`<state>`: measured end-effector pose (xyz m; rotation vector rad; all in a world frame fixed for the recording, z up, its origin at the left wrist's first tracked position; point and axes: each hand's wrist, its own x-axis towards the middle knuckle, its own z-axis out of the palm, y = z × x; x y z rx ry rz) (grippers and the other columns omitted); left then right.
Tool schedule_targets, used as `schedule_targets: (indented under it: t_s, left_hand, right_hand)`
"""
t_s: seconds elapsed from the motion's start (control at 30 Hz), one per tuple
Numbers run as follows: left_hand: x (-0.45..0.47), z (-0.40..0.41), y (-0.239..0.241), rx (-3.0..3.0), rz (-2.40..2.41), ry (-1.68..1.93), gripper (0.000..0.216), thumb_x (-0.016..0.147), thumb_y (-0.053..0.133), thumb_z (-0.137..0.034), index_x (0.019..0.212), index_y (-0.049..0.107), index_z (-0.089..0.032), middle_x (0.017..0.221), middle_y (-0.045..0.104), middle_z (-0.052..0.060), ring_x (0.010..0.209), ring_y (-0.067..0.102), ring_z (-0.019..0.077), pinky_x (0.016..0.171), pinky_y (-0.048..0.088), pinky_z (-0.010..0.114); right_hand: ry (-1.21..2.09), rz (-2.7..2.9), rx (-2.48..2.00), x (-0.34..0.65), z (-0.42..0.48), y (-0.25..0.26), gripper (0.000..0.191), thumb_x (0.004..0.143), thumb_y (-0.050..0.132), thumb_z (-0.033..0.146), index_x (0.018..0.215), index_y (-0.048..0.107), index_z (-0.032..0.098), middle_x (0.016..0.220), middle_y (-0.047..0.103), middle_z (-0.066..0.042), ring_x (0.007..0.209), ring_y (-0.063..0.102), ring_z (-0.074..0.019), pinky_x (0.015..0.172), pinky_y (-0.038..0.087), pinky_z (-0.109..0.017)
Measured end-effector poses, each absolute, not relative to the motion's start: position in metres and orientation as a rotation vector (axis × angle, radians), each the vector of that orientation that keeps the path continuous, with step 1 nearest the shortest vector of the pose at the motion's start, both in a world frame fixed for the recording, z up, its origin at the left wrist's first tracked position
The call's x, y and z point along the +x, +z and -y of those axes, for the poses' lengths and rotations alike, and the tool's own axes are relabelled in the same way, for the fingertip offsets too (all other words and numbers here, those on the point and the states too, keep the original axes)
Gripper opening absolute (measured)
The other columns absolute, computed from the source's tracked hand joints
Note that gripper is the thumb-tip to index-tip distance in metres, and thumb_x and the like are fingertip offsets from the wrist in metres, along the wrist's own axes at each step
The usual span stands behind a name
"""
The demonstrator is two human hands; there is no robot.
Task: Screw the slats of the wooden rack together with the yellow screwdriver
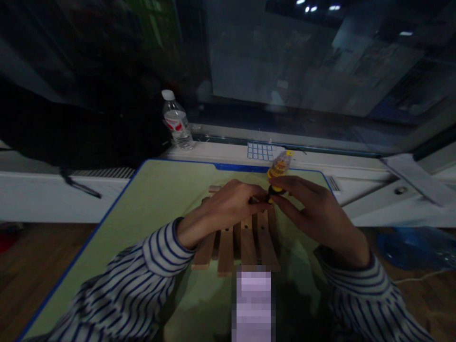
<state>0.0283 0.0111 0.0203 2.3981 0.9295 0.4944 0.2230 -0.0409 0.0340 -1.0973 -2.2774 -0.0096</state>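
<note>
My right hand grips a stubby screwdriver with a black and yellow handle between thumb and fingers. My left hand reaches in from the other side, thumb and forefinger pinched together at the screwdriver's lower end. Whatever those fingertips hold is too small to make out. Beneath both hands lies a wooden slatted piece, its several slats side by side, with dark holes or screw heads along them. My left hand and wrist cover its far left part.
The pieces rest on a pale green, blue-edged table. Just beyond my hands is a clear container with yellow contents. A water bottle stands on the windowsill, near a blue-grid sheet. Black fabric lies at left.
</note>
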Motion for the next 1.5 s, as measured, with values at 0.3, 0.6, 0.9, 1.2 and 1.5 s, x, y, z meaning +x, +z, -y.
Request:
schedule_targets:
  t_s: [0.3,0.6,0.9,1.2,1.5]
  left_hand:
    - [0.0283,-0.0105,0.0203,2.430,-0.926,0.487,0.016,0.089,0.059,-0.027,0.097,0.073,-0.022,0.089,0.075,0.000,0.077,0.068,0.0146,0.065,0.043,0.023]
    - [0.0261,-0.0100,0.0224,2.445,-0.900,0.470,0.017,0.090,0.058,-0.027,0.097,0.073,-0.022,0.088,0.075,0.001,0.077,0.068,0.0157,0.067,0.044,0.024]
    - [0.0255,-0.0101,0.0223,2.433,-0.897,0.411,0.018,0.091,0.056,-0.027,0.097,0.071,-0.021,0.092,0.074,0.003,0.082,0.068,0.0178,0.065,0.042,0.026]
    - [0.0266,-0.0099,0.0223,2.420,-0.966,0.447,0.020,0.089,0.056,-0.031,0.091,0.072,-0.019,0.084,0.074,0.004,0.079,0.068,0.0184,0.063,0.042,0.025]
    - [0.0274,-0.0087,0.0257,2.392,-0.922,0.429,0.017,0.090,0.057,-0.027,0.093,0.072,-0.020,0.086,0.074,0.002,0.075,0.067,0.0157,0.064,0.041,0.024]
  right_hand:
    - [-0.037,2.253,-1.116,0.2220,0.0406,0.0331,0.027,0.091,0.057,0.025,0.116,0.059,0.015,0.108,0.069,-0.009,0.098,0.066,-0.0165,0.087,0.054,-0.029]
    - [-0.036,2.252,-1.130,0.2205,0.0399,0.0316,0.025,0.091,0.057,0.027,0.114,0.058,0.015,0.104,0.068,-0.009,0.095,0.066,-0.0176,0.083,0.055,-0.032]
    - [-0.019,2.256,-1.145,0.2195,0.0391,0.0305,0.025,0.090,0.058,0.028,0.112,0.057,0.015,0.102,0.067,-0.009,0.092,0.066,-0.0184,0.079,0.055,-0.031]
    - [-0.013,2.252,-1.142,0.2182,0.0415,0.0332,0.031,0.090,0.058,0.031,0.116,0.056,0.015,0.104,0.068,-0.010,0.093,0.066,-0.0188,0.080,0.056,-0.032]
    - [0.029,2.311,-1.023,0.2210,0.0435,0.0373,0.033,0.090,0.054,0.017,0.123,0.055,0.016,0.119,0.066,-0.009,0.109,0.062,-0.0162,0.094,0.052,-0.030]
